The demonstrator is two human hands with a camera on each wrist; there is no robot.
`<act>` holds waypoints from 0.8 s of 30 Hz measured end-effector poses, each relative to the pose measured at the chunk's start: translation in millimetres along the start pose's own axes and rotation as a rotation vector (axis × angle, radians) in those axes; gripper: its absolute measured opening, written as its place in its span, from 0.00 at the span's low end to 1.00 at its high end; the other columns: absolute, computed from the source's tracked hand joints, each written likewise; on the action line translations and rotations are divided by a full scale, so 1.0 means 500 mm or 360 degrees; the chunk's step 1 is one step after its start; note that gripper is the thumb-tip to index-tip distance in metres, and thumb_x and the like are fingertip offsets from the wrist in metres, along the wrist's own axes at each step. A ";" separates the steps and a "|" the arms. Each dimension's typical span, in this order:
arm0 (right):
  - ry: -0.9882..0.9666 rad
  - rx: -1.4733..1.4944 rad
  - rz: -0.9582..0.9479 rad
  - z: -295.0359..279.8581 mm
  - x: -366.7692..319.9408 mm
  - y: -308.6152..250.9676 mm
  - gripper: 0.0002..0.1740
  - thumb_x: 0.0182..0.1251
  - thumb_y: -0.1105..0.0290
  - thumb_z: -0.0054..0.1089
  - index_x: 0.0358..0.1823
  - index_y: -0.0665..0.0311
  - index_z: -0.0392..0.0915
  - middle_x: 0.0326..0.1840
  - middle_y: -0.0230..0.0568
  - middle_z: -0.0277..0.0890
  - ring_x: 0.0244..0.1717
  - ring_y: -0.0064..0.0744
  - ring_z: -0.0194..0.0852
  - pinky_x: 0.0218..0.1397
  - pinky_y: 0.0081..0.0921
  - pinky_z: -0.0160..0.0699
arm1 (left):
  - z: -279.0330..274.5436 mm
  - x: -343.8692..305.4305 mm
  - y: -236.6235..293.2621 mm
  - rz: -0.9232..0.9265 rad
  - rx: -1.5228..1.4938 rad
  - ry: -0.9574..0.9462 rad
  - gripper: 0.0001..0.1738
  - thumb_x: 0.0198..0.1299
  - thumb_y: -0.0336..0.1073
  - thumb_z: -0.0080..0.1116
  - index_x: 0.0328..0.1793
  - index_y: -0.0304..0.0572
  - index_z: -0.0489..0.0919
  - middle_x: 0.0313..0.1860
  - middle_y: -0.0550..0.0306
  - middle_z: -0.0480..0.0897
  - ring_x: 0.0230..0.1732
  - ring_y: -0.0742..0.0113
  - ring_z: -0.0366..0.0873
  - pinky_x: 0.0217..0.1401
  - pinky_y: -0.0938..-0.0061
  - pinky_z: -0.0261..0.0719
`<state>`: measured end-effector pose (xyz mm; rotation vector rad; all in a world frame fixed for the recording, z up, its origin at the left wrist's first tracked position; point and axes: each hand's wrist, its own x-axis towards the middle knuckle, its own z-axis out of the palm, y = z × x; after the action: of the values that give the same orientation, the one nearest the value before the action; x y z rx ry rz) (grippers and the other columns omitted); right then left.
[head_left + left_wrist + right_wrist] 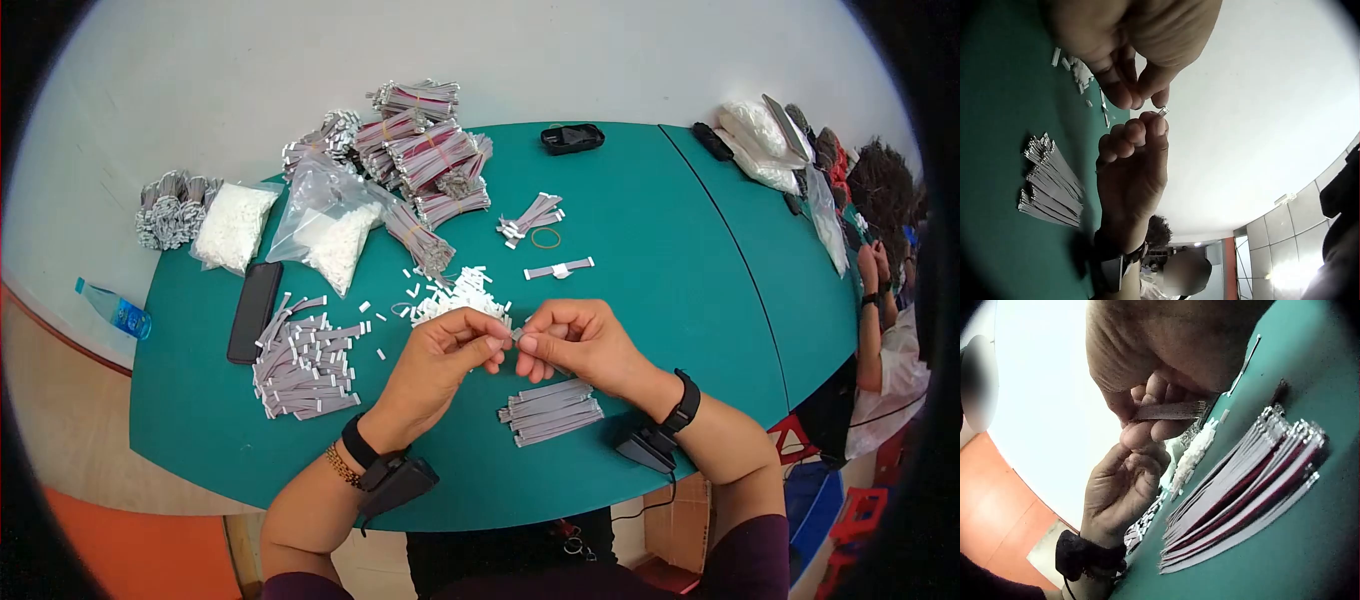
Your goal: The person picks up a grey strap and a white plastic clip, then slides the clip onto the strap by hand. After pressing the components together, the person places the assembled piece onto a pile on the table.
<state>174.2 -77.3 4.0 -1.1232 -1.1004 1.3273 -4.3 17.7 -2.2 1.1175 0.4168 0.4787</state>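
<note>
Both hands meet in front of the chest over the green table. My right hand (578,340) holds a short grey flat ribbon cable (1169,411), which lies across its curled fingers. In the left wrist view, a small shiny cable end (1163,111) shows at the right thumb and forefinger tips. My left hand (455,350) pinches with thumb and forefinger at the cable's other end; the fingertips hide what lies between them. Just beyond the hands is a heap of small white plastic connectors (462,292). Below the right hand lies a stack of grey ribbon cables (550,410).
To the left, cables with white ends (305,365) lie piled beside a black case (254,312). Bags of white connectors (235,227) and bundled cables (430,155) stand behind. One cable (558,269) lies apart near a rubber band (545,238). Another person's arm (872,330) is at the right.
</note>
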 end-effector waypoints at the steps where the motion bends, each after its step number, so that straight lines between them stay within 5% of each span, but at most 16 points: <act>1: 0.0004 0.0003 0.0000 0.000 0.000 0.001 0.07 0.67 0.69 0.54 0.33 0.65 0.75 0.28 0.34 0.80 0.27 0.16 0.76 0.28 0.12 0.71 | -0.001 -0.001 -0.003 -0.0005 -0.0007 -0.0005 0.08 0.60 0.26 0.55 0.45 0.35 0.76 0.38 0.58 0.79 0.38 0.74 0.75 0.43 0.80 0.73; 24: 0.0066 -0.0117 -0.0098 0.021 -0.008 0.014 0.07 0.66 0.71 0.55 0.35 0.69 0.75 0.31 0.36 0.79 0.31 0.18 0.75 0.35 0.16 0.75 | 0.018 -0.005 -0.005 0.0082 0.0174 0.0093 0.05 0.59 0.30 0.57 0.39 0.35 0.77 0.34 0.60 0.79 0.33 0.78 0.72 0.39 0.82 0.70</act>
<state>163.0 -81.8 -1.3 -1.1563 -1.1522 1.2193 -1.2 8.9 -0.8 1.2246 0.4705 0.5398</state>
